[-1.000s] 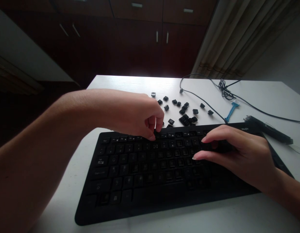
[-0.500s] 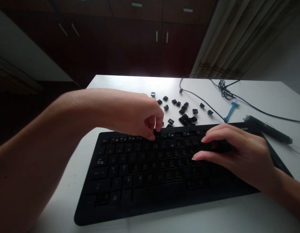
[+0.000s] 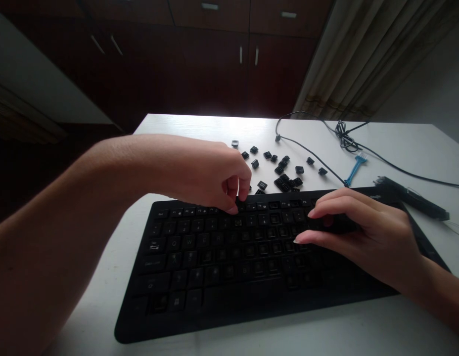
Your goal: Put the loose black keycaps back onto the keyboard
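A black keyboard (image 3: 214, 316) lies slightly turned on the white table, several of its key positions bare of caps. At the middle of its function-key row, my left hand (image 3: 214, 175) is closed in a pinch, thumb and fingers around a small dark keycap that they mostly hide. Over the keyboard's right part, my right hand (image 3: 366, 227) is open, thumb and forefinger spread apart with nothing visible between them. Behind the keyboard, loose black keycaps (image 3: 283, 184) are scattered on the table, some piled together.
A blue brush (image 3: 355, 169) lies behind the keyboard at the right. Beside it are a black cable (image 3: 344, 136), partly bundled, and a long dark tool-like piece (image 3: 413, 199). Dark wooden cabinets (image 3: 210, 74) and a curtain (image 3: 337, 54) stand beyond the white table (image 3: 185, 126).
Almost nothing differs. The view has shifted very slightly, while both hands keep their places and shapes on the keyboard.
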`<state>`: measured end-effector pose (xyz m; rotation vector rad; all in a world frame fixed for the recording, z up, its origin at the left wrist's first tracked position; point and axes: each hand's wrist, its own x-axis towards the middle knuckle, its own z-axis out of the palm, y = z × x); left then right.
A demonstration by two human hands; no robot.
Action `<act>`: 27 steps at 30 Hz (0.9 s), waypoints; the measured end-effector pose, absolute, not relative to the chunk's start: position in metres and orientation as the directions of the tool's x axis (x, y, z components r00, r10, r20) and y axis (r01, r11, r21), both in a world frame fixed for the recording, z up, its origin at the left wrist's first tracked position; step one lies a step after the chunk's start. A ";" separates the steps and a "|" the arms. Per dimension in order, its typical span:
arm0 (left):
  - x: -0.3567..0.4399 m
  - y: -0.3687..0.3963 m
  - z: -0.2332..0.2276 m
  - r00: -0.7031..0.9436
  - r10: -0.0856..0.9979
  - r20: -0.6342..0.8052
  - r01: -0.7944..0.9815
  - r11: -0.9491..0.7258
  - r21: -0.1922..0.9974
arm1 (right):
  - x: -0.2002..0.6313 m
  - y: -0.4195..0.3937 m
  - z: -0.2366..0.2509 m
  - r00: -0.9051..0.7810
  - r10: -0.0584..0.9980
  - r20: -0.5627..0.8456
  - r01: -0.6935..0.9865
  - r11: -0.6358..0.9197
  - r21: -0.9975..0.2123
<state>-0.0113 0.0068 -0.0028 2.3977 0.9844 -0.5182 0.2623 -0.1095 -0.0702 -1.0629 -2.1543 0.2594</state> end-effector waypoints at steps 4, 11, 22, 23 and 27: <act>-0.011 0.007 -0.003 0.669 0.540 -0.511 0.727 -0.618 0.299 | 0.262 -0.110 -0.070 -0.416 0.754 0.509 0.610 0.646 -0.458; -0.011 0.007 -0.003 0.668 0.547 -0.506 0.729 -0.619 0.293 | 0.264 -0.110 -0.072 -0.422 0.753 0.505 0.610 0.648 -0.457; -0.012 0.008 -0.005 0.684 0.541 -0.490 0.718 -0.621 0.316 | 0.262 -0.110 -0.072 -0.416 0.755 0.507 0.608 0.646 -0.461; -0.012 0.008 -0.006 0.689 0.539 -0.484 0.714 -0.621 0.325 | 0.263 -0.109 -0.072 -0.416 0.755 0.507 0.609 0.646 -0.461; -0.014 0.008 -0.009 0.712 0.542 -0.447 0.698 -0.617 0.363 | 0.263 -0.109 -0.073 -0.417 0.756 0.505 0.606 0.645 -0.466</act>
